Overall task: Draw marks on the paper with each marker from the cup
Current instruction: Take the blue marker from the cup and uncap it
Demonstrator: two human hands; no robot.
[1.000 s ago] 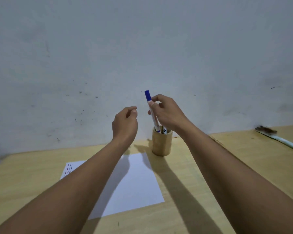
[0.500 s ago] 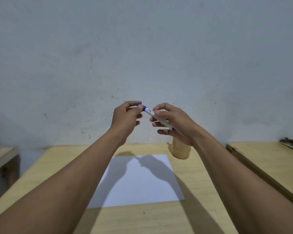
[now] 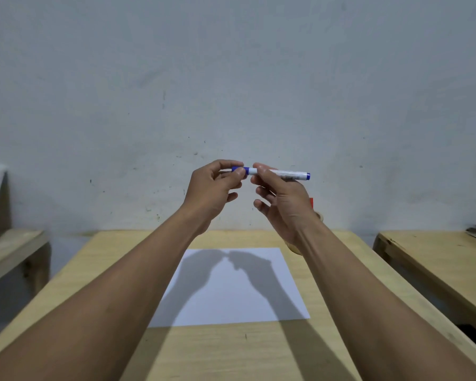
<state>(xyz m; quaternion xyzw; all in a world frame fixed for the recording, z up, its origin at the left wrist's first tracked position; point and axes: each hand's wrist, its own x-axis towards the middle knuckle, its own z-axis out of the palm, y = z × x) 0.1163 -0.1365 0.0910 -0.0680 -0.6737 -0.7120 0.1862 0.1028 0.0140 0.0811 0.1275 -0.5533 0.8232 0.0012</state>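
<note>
The paper lies flat in the middle of the worktop, nearest the viewer, with the shadows of both arms across it; no marks show on the part in view. Above it, both hands are raised at mid-height. The left hand is closed with thumb and forefinger pinched on the blue cap of the marker, and the right hand grips the white barrel just beside the cap, the other fingers loosely spread. The marker lies about level, its blue tail pointing right.

The step in hand looks like uncapping. It would go best with a straight pull along the barrel, hands parting sideways, the right grip firm so the barrel does not twist. Keeping the cap in the left hand saves hunting for it later.

Farther back, the cup is almost hidden behind the right wrist; a red tip above it may be another marker, though that is hard to tell.
</note>
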